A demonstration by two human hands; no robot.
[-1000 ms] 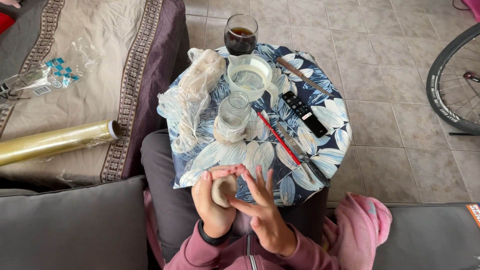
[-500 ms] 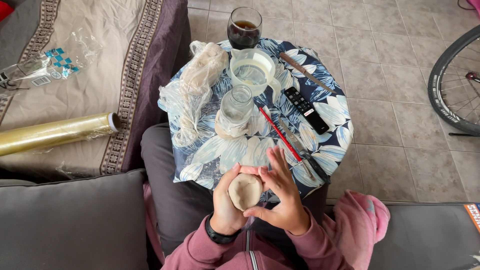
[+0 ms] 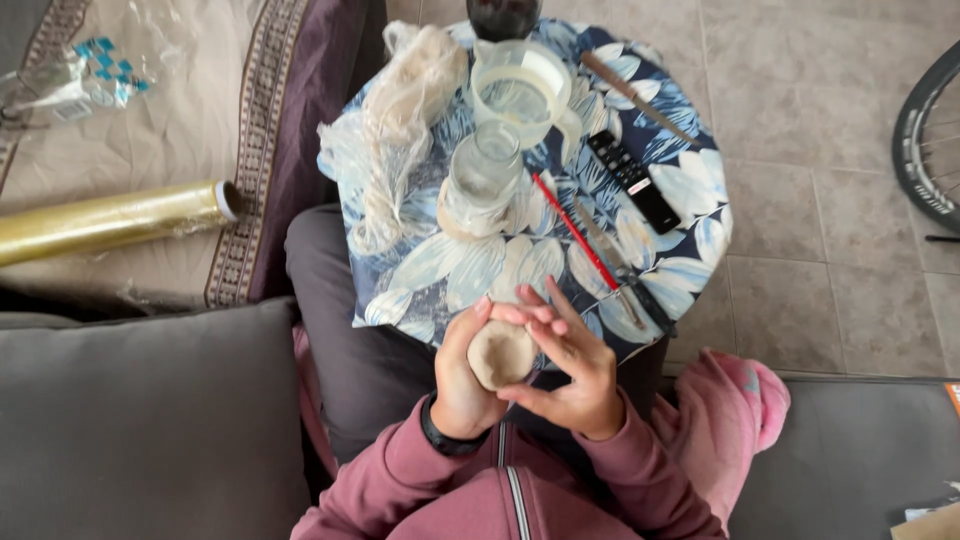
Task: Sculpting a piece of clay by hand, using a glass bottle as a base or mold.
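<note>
The lump of pale clay (image 3: 500, 352) sat cupped between both hands, just over the person's lap at the near edge of the small round table (image 3: 400, 290). It looked like a shallow pinch-pot shape, hollow side facing up toward the camera. The left hand (image 3: 462, 372) was curled around its left side and underneath, palm cradling it. The right hand (image 3: 568, 365) closed in from the right, fingers laid across the top rim and thumb below.

My take on doing this step well: keep the cradling hand steady and let the other hand do the pinching, turning the piece a bit at a time so the wall stays even. Light pressure seemed right, since the rim looked thin and soft enough to crack.

Farther out on the leaf-print cloth stood a glass jar (image 3: 486, 172) and beyond it a clear jug of water (image 3: 518, 92), handy for damp fingers. A red stick tool (image 3: 574, 230) lay to the right of the jar, with a black remote (image 3: 632, 181) farther right. A plastic bag of clay (image 3: 400, 130) sat at the left side of the table.
</note>
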